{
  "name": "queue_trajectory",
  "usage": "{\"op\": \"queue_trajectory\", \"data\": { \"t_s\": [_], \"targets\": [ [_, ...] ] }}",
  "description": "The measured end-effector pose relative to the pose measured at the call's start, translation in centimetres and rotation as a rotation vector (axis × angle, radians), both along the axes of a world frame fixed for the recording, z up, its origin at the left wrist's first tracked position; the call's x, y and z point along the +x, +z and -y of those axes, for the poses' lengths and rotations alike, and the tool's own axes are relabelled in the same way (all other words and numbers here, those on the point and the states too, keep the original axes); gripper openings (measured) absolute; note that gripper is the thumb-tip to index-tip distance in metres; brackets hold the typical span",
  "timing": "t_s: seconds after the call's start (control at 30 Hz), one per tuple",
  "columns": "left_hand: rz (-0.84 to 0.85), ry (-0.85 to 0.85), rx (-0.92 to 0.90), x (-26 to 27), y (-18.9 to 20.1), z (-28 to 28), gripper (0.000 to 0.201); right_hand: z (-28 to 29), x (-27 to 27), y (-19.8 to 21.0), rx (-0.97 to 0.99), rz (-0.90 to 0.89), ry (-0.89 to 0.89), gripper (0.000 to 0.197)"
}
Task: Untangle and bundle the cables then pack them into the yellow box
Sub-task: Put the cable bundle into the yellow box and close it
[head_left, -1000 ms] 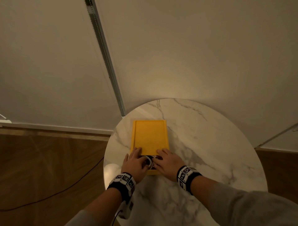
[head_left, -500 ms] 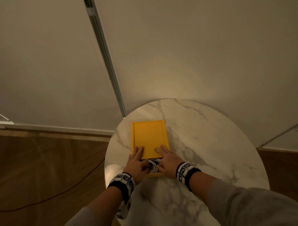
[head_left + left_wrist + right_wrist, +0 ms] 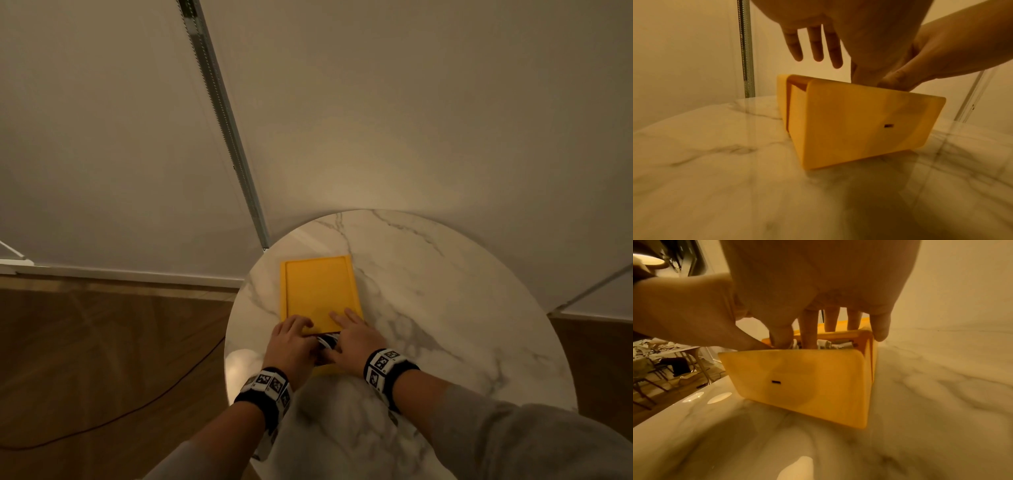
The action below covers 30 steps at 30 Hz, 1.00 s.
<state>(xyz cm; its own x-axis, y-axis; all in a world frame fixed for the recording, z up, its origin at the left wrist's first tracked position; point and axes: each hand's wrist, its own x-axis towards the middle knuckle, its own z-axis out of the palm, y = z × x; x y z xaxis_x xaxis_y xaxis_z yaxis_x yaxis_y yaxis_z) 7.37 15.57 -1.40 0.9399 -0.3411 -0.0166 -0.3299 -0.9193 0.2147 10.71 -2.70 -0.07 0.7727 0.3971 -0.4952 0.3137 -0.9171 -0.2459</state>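
Looks like the packing step is almost done. The yellow plastic box (image 3: 320,291) sits on the round white marble table (image 3: 445,308), toward its left edge, with its flat sliding lid (image 3: 318,287) covering all but a gap at the near end. The white bundled cables (image 3: 327,341) show in that gap, inside the box. The left hand (image 3: 291,346) has its fingers loosely spread over the lid's near edge, thumb down in the gap, not clamped on anything. The right hand (image 3: 352,337) lies flat, fingertips on the lid. My guess for the next move: tuck the cables under, then slide the lid toward the near end without pinching a loop.
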Motion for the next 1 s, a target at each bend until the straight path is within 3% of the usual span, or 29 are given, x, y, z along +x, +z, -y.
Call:
{"op": "queue_trajectory", "data": {
  "t_s": [0.23,0.3,0.47,0.63,0.73,0.87,1.0],
  "targets": [
    [0.026,-0.159,0.012,-1.8,-0.6,-0.8,0.030,0.2,-0.2,-1.1,0.137,0.126,-0.062,0.030],
    [0.027,-0.130,-0.022,-2.2,-1.1,-1.2,0.028,0.4,-0.3,-1.5,0.201,0.160,-0.086,0.041],
    [0.057,-0.078,-0.118,-2.6,-1.9,-2.6,0.030,0.8,-0.5,-2.3,0.076,0.173,0.084,0.047],
    [0.140,-0.240,0.057,-3.5,-2.2,-3.9,0.031,1.3,-1.3,-2.4,-0.092,0.216,0.271,0.048],
    [0.103,-0.171,0.095,-3.8,-2.8,-4.9,0.039,2.3,-1.1,-2.3,-0.097,0.262,0.289,0.041],
    [0.042,-0.140,0.106,-2.8,-3.1,-5.1,0.042,3.8,-1.2,-2.4,-0.118,0.288,0.435,0.071],
    [0.042,-0.205,0.170,-1.6,-3.1,-5.6,0.034,3.2,-0.3,-2.2,-0.194,0.166,0.446,0.070]
  ]
}}
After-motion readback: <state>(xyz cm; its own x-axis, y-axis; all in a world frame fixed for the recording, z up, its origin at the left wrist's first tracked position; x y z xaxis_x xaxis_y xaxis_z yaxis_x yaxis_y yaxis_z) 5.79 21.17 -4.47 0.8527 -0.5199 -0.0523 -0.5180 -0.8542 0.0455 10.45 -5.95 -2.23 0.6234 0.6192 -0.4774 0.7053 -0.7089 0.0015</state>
